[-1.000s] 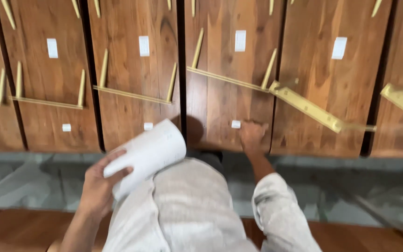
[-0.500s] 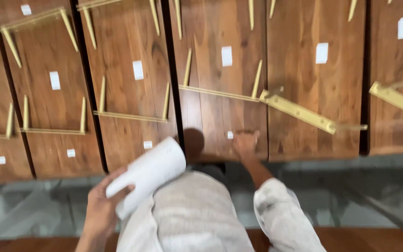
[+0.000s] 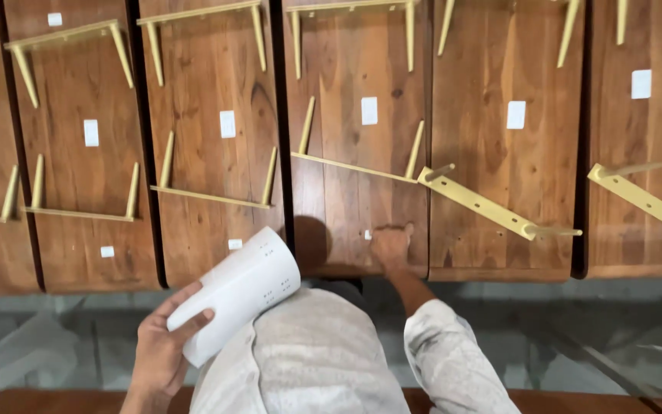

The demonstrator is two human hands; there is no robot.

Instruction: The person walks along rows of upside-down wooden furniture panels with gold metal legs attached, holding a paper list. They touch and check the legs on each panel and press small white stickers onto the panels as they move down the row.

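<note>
So here's where our hands are. Our left hand [image 3: 161, 349] is wrapped around a rolled sheaf of white paper [image 3: 235, 293], fingers curled over the near end, the roll angling up and away to the right over our knee [image 3: 308, 360]. Our right hand [image 3: 390, 247] is stretched forward and pressed against the lower edge of the wooden panel [image 3: 354, 153] right in front of us, fingers bent, right beside a small white sticker [image 3: 367, 234]. We can't quite tell if it's gripping the edge or just resting on it.

Handling-wise, we'd guess the paper roll is light and soft. It'll crush or crease if we squeeze hard, so a loose wrap around the middle seems better than pinching the end.

The panel looks like solid stained wood, stiff and probably heavy, with a smooth finish that could be a bit slippery. The bottom edge, where our right hand already is, seems the sensible place to grab. The slim brass legs [image 3: 358, 157] folded across it look thin, so we wouldn't haul on those.

More of the same panels stand side by side to the left [image 3: 216, 153] and right [image 3: 515, 153], each with a white label, and a brass bracket [image 3: 476, 201] sticks out on the right one. Grey floor [image 3: 576, 337] below.
</note>
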